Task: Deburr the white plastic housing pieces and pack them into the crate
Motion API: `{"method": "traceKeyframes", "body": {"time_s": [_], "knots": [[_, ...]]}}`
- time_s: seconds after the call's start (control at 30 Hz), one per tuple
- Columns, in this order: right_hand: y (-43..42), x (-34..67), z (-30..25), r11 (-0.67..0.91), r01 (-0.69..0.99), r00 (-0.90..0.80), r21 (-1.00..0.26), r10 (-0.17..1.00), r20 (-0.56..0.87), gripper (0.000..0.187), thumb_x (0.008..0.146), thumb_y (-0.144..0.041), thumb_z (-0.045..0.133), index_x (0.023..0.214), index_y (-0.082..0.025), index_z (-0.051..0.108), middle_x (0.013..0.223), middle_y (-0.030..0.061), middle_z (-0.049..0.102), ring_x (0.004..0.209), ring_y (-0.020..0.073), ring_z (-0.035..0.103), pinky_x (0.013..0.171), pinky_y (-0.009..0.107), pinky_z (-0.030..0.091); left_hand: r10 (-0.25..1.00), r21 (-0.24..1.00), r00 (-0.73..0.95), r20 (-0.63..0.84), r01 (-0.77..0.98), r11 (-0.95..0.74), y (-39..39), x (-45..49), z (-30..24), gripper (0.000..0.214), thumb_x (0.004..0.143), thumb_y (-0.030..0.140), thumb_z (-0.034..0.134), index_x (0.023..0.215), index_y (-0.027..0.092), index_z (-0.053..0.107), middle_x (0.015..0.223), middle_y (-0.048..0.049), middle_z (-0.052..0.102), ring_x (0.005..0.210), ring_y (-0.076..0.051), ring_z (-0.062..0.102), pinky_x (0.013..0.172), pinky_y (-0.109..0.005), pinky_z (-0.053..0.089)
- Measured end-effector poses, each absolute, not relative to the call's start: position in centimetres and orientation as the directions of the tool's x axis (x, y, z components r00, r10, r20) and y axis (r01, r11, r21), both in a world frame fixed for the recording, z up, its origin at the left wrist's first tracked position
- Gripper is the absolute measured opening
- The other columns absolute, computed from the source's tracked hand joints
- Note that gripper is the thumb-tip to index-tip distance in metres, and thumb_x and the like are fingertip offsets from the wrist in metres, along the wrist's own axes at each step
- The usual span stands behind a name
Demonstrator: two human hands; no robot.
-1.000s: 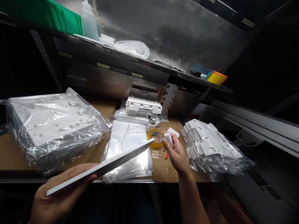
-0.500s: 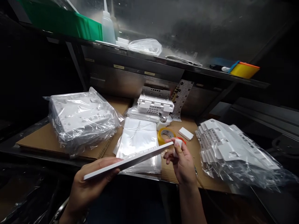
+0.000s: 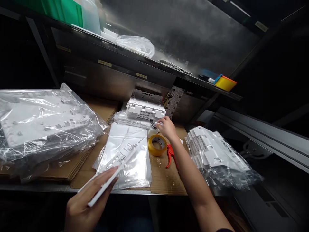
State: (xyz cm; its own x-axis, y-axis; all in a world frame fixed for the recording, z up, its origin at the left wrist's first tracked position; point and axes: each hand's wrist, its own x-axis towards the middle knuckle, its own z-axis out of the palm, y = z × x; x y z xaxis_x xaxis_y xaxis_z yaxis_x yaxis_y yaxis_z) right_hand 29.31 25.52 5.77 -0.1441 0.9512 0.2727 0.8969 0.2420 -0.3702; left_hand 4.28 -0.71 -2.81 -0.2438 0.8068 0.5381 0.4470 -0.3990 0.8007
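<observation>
My left hand [image 3: 87,203] grips a flat white plastic panel [image 3: 118,162] by its near end, tilted so its ribbed inner side faces up over a stack of clear plastic bags [image 3: 125,158]. My right hand [image 3: 166,127] is stretched forward, its fingers pinched on a small white piece held at a small white dispenser bottle with a metal top [image 3: 152,128]. Just behind the bottle sits a white vented plastic housing [image 3: 146,111]. A roll of yellow tape [image 3: 157,145] and red-handled cutters [image 3: 170,154] lie under my right forearm.
A large bagged stack of white panels [image 3: 41,124] fills the left of the cardboard-covered bench [image 3: 166,180]. Another bagged stack of white parts [image 3: 214,154] lies at the right. The upper shelf carries a green bin [image 3: 62,9], a crumpled bag [image 3: 136,45] and a yellow container [image 3: 224,83].
My right hand has moved from beside the panel's tip forward to the dispenser bottle. The left hand has turned the panel and lowered it toward the bags.
</observation>
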Motion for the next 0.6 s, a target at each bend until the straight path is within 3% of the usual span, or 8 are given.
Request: {"method": "traceKeyframes", "body": {"time_s": [0.13, 0.33, 0.6], "knots": [[27.7, 28.8, 6.1, 0.268, 0.932, -0.214, -0.244, 0.95, 0.226, 0.01, 0.087, -0.021, 0.067, 0.089, -0.022, 0.077, 0.11, 0.0077, 0.072, 0.1, 0.0239, 0.065, 0.077, 0.03, 0.044, 0.838, 0.727, -0.04, 0.544, 0.522, -0.446, -1.0, 3.9, -3.5, 0.048, 0.096, 0.015, 0.062, 0.141, 0.032, 0.06, 0.137, 0.0036, 0.069, 0.123, -0.017, 0.066, 0.117, -0.022, 0.04], [28.3, 28.4, 6.1, 0.277, 0.953, -0.246, -0.126, 0.945, 0.217, 0.015, 0.086, -0.018, 0.066, 0.087, -0.021, 0.08, 0.11, 0.01, 0.074, 0.1, 0.0261, 0.064, 0.07, 0.03, 0.043, 0.853, 0.753, -0.085, 0.515, 0.52, -0.403, -1.1, 3.3, -3.6, 0.048, 0.096, 0.015, 0.063, 0.141, 0.032, 0.059, 0.139, 0.0026, 0.068, 0.124, -0.018, 0.065, 0.118, -0.024, 0.041], [28.6, 28.8, 5.2, 0.295, 0.938, -0.237, -0.179, 0.928, 0.286, 0.015, 0.085, -0.018, 0.066, 0.085, -0.021, 0.08, 0.106, 0.01, 0.074, 0.098, 0.026, 0.063, 0.071, 0.032, 0.045, 0.875, 0.779, -0.075, 0.478, 0.496, -0.384, -1.1, 3.9, -3.1, 0.048, 0.097, 0.013, 0.062, 0.141, 0.031, 0.059, 0.14, 0.0033, 0.067, 0.127, -0.018, 0.064, 0.117, -0.026, 0.043]]}}
